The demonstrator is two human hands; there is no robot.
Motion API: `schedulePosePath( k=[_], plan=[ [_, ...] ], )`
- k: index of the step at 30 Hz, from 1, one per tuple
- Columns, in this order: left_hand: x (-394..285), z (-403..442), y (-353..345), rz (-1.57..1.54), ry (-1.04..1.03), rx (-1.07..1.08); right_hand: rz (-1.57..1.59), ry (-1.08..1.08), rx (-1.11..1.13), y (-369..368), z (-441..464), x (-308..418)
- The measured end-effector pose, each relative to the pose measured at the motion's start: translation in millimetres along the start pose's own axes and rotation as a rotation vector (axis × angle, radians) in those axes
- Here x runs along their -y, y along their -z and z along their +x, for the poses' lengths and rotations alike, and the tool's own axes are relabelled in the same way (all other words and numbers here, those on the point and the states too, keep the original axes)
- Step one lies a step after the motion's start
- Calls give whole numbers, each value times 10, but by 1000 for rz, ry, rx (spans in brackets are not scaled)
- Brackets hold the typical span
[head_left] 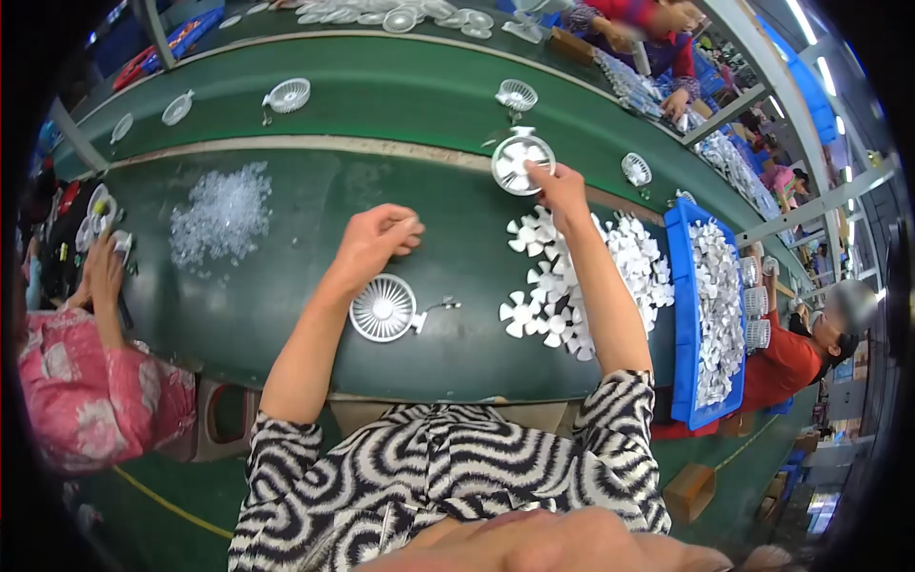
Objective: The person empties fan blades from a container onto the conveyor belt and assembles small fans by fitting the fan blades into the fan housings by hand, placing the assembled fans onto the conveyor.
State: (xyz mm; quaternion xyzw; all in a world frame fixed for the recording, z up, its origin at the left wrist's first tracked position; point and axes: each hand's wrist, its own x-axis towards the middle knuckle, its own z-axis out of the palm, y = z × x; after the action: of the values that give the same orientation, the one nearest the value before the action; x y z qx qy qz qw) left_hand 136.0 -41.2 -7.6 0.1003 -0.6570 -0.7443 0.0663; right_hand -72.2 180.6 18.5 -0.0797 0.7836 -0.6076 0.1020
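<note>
Passage between the hands (379, 238) (564, 195), white blades (634, 262) and blue bin (680, 315) blocking right

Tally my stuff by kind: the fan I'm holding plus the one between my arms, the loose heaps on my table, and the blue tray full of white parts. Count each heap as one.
Fan in the right hand, plus fan on the table: 2
Heaps, clear bits and white blades: 2
Blue tray: 1
Total: 5

Fan blades (645, 259), smooth plastic; ribbed fan housing (383, 308), plastic; tabletop (457, 362), smooth (with a faint sheen); bin (680, 296), glossy plastic; box (690, 493), matt cardboard
</note>
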Motion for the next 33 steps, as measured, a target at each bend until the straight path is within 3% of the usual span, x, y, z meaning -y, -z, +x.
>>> schedulePosePath(
  k=[2,5,7,8,10,12,15,20,24,26,31,33],
  plan=[
    [87,82,74,0,-28,-91,253,-146,-201,357,540,-231],
    [213,178,175,-43,-26,-207,399,-283,-221,531,930,-287],
    [290,224,227,-38,9,-258,254,-220,-56,416,1081,-177],
    [315,242,234,-28,28,-277,22,-82,11,336,1197,-194],
    [371,275,234,-9,55,-300,-781,338,-104,158,1601,-281],
    [368,286,204,25,62,-317,-1013,466,-245,-67,1785,-253],
    [361,278,187,65,61,-319,-1170,640,-282,-218,2131,-351],
    [349,257,141,70,86,-335,-1258,534,-144,-264,2296,-397],
    [319,232,113,5,66,-303,-1206,539,-49,-230,1881,-74],
    [255,241,104,-75,80,-248,-1193,611,145,-204,1720,2],
    [246,254,150,-509,106,-40,-872,1009,394,-493,365,351],
    [131,205,65,-631,138,27,-790,1051,554,-666,-224,398]
  ],
)
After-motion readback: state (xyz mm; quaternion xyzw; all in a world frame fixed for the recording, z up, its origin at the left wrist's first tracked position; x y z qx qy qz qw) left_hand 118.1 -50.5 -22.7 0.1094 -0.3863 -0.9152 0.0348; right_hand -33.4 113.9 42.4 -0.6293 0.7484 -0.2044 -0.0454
